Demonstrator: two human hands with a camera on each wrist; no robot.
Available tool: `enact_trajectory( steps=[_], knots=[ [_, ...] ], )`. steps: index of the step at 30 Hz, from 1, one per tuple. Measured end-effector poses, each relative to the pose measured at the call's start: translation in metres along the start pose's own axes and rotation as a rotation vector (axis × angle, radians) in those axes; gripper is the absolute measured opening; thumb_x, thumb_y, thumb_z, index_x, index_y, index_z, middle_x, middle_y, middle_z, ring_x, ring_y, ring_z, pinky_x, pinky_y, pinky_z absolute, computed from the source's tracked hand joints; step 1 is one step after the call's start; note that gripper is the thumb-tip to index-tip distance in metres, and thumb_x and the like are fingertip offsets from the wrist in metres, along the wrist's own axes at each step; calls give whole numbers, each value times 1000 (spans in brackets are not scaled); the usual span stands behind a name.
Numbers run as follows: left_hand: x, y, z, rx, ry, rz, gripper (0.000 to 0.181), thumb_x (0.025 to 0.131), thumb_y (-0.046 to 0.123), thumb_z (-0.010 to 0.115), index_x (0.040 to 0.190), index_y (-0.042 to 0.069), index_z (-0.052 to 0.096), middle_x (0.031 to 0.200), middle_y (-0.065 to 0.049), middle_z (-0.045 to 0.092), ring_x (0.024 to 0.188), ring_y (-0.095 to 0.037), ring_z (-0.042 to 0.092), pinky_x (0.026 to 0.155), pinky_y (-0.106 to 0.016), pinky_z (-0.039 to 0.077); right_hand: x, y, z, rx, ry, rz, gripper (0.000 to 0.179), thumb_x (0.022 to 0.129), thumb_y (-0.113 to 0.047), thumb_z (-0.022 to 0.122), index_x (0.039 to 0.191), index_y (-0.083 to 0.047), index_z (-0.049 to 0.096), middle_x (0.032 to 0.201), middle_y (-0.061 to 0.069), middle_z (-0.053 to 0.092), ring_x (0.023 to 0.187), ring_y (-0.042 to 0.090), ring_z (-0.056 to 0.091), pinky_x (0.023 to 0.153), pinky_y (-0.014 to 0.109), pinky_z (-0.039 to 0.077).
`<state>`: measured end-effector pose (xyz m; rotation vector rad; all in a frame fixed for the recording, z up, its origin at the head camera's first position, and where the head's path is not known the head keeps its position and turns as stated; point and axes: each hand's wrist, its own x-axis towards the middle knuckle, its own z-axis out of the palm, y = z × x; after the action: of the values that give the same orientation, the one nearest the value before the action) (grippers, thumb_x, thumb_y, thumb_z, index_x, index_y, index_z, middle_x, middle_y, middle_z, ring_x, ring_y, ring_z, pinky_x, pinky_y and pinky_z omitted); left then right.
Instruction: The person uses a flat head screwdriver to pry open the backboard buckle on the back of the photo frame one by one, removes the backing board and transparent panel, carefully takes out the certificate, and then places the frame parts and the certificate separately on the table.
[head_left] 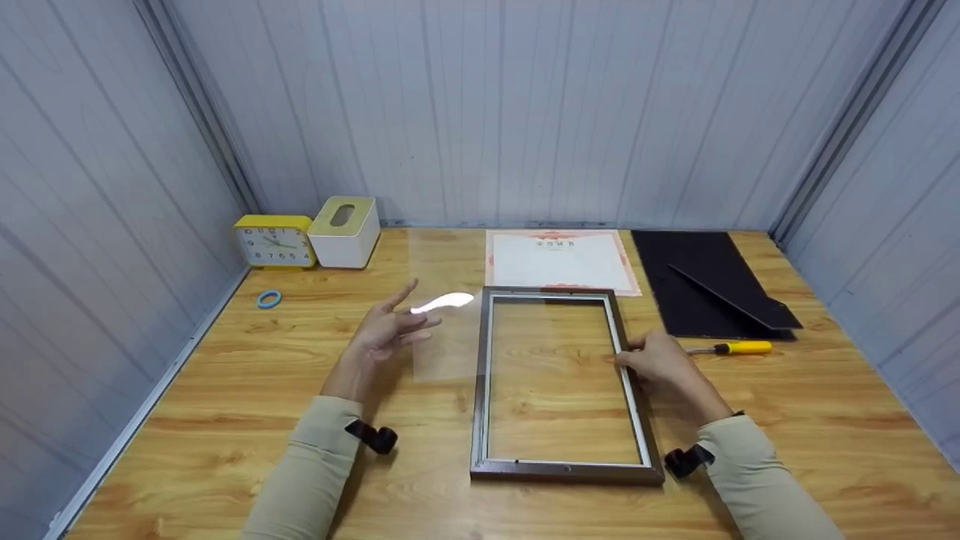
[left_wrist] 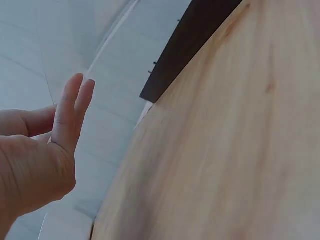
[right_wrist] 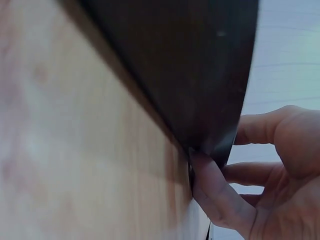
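My left hand pinches the left edge of a clear transparent sheet, which carries a bright glare. In the left wrist view, two fingers of that hand extend beside the faint sheet. The sheet's right part overlaps the left side of a dark brown picture frame with a silvery inner edge. My right hand grips the frame's right side. In the right wrist view, the right hand has its thumb low against the dark frame side and its fingers over the other side.
Behind the frame lies a certificate with an orange-red border. To the right are a black backing board with its raised flap and a yellow-handled screwdriver. A yellow clock, a tissue box and a blue ring are at left.
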<state>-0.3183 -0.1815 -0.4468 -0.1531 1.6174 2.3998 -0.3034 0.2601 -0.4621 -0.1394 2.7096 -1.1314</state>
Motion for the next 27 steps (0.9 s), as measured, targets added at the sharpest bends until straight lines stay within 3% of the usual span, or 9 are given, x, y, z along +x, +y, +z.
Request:
enact_trajectory(
  steps=[4, 7, 9, 13, 19, 24, 27],
  knots=[
    [13, 17, -14, 34, 112, 4, 66, 96, -10, 56, 155, 16, 39, 104, -17, 69, 87, -22, 74, 73, -31, 59, 2, 1, 0, 30, -12, 13, 30, 91, -19, 69, 110, 4, 73, 63, 1, 57, 54, 13, 51, 50, 27, 48],
    [23, 32, -25, 104, 183, 17, 58, 98, -6, 56, 153, 10, 41, 101, -8, 70, 82, -18, 74, 72, -28, 59, 3, 3, -1, 50, -21, 33, 25, 91, -18, 69, 105, 2, 74, 65, 3, 59, 55, 13, 52, 51, 27, 48],
    [29, 41, -32, 137, 234, 16, 55, 100, -5, 55, 152, 8, 43, 103, -4, 68, 79, -16, 74, 70, -26, 59, 2, 3, -1, 56, -20, 42, 31, 91, -18, 69, 113, 4, 72, 72, 6, 63, 57, 14, 55, 52, 28, 50],
    [38, 54, -42, 171, 312, 9, 54, 100, -6, 54, 152, 5, 43, 112, -10, 66, 74, -16, 73, 66, -25, 59, 1, 4, 1, 57, -19, 52, 50, 92, -20, 70, 130, 11, 60, 89, 12, 68, 65, 16, 61, 56, 30, 54],
    [43, 60, -55, 274, 396, -7, 53, 99, -6, 55, 150, 2, 44, 130, -17, 64, 75, -16, 74, 65, -25, 59, -1, 5, 1, 66, -29, 65, 60, 93, -24, 70, 138, 11, 53, 92, 15, 70, 67, 18, 62, 58, 32, 55],
    [47, 62, -65, 310, 432, -41, 51, 99, -3, 56, 149, 4, 47, 120, -14, 66, 73, -14, 72, 63, -24, 58, 0, 5, 0, 55, -15, 38, 49, 92, -24, 71, 128, 9, 63, 84, 11, 70, 66, 17, 63, 58, 32, 56],
    [51, 60, -67, 329, 445, -57, 51, 99, -2, 57, 149, 3, 47, 124, -16, 65, 77, -15, 72, 65, -25, 59, 1, 3, 0, 52, -9, 34, 40, 92, -24, 72, 119, 5, 70, 77, 8, 67, 63, 16, 62, 55, 31, 54]
  ],
)
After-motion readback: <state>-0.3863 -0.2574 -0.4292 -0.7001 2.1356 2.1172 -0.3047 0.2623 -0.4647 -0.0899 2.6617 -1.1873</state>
